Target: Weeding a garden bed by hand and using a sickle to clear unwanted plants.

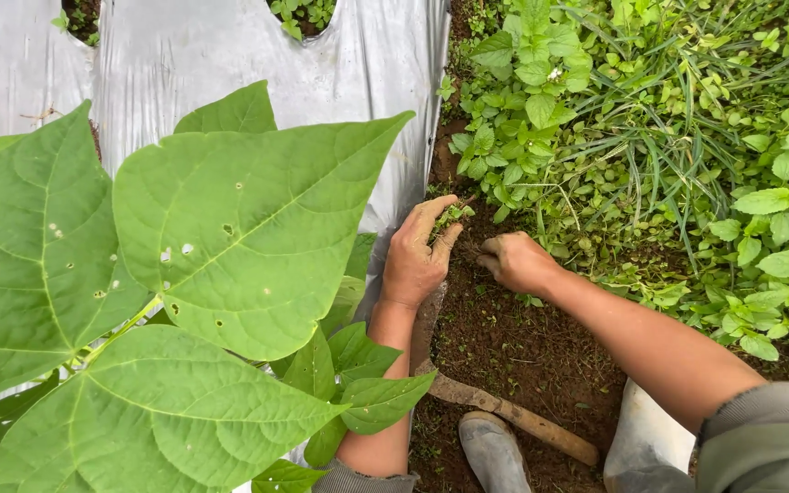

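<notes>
Head view shows your left hand with fingers pinching a small weed clump above the bare soil beside the silver mulch sheet, while your right hand, fingers curled shut, presses at the weed patch's edge, apparently gripping roots.

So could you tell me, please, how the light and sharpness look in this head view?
Head view: soft, even daylight, no hard shadows; mild glare on the plastic sheet; the big leaves close up, yet fairly sharp; left hand, right hand and weeds crisp.
</notes>
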